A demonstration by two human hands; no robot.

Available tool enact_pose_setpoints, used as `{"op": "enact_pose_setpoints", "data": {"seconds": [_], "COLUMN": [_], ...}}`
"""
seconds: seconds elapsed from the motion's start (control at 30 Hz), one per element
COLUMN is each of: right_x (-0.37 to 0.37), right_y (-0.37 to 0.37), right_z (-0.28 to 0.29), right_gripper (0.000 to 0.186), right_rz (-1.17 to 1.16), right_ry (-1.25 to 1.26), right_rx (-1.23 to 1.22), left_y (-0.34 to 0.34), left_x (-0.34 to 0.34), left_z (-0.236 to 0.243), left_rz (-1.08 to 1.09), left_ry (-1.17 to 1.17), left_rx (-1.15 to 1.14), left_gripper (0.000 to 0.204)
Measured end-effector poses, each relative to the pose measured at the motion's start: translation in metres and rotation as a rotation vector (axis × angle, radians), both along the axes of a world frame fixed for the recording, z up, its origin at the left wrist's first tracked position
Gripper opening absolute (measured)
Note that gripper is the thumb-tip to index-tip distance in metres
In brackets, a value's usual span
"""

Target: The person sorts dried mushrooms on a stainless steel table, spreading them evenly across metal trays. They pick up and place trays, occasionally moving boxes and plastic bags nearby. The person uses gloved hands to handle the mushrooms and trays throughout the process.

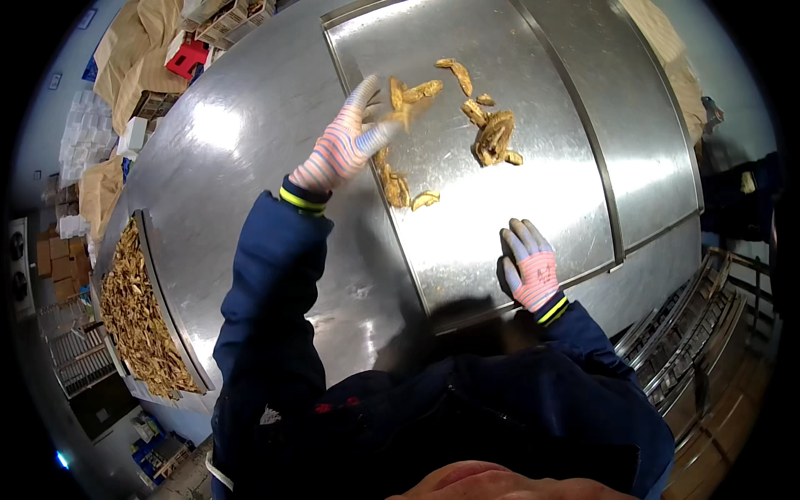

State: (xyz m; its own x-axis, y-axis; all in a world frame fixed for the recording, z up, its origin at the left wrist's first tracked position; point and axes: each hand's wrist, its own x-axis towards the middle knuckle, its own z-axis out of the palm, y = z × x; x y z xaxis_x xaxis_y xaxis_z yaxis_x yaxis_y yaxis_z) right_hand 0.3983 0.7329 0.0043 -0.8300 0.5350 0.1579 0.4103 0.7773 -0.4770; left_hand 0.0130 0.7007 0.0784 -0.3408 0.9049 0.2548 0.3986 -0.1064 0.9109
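My left hand (337,146), in a striped knit glove with pale coated fingers, is over the left edge of a shallow metal tray (533,42). Its fingers are spread, and a motion-blurred brown slice (406,112) is just beyond the fingertips, apparently loose. Beside it are more brown dried slices, mushroom-like in look (425,90), and a few lie below it along the tray's edge (394,187). Further right sits a small cluster with a large curled piece (495,137). My right hand (531,265), gloved alike, lies flat near the tray's front edge, fingers extended and holding nothing.
A heap of similar brown pieces (137,317) fills a rimmed section at the table's left end. Another metal panel (621,108) adjoins the tray on the right. Metal racks (679,325) stand at lower right; clear plastic containers (86,133) and a red crate (187,57) are at upper left.
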Motion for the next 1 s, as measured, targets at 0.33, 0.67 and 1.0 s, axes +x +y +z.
{"op": "enact_pose_setpoints", "data": {"seconds": [0.33,0.67,1.0], "right_x": [0.033,0.033,0.028], "right_y": [-0.042,-0.044,-0.044], "right_z": [-0.009,-0.005,0.012], "right_gripper": [0.036,0.035,0.03], "right_rz": [-0.141,-0.139,-0.113], "right_ry": [0.086,0.048,0.108], "right_rx": [0.113,0.144,0.108], "left_y": [-0.069,-0.072,-0.018], "left_x": [0.049,0.055,-0.056], "left_z": [-0.061,-0.083,-0.092], "left_rz": [0.249,0.459,0.242], "left_ry": [0.567,0.788,0.974], "left_rx": [-0.42,-0.077,-0.648], "left_gripper": [0.077,0.045,0.023]}}
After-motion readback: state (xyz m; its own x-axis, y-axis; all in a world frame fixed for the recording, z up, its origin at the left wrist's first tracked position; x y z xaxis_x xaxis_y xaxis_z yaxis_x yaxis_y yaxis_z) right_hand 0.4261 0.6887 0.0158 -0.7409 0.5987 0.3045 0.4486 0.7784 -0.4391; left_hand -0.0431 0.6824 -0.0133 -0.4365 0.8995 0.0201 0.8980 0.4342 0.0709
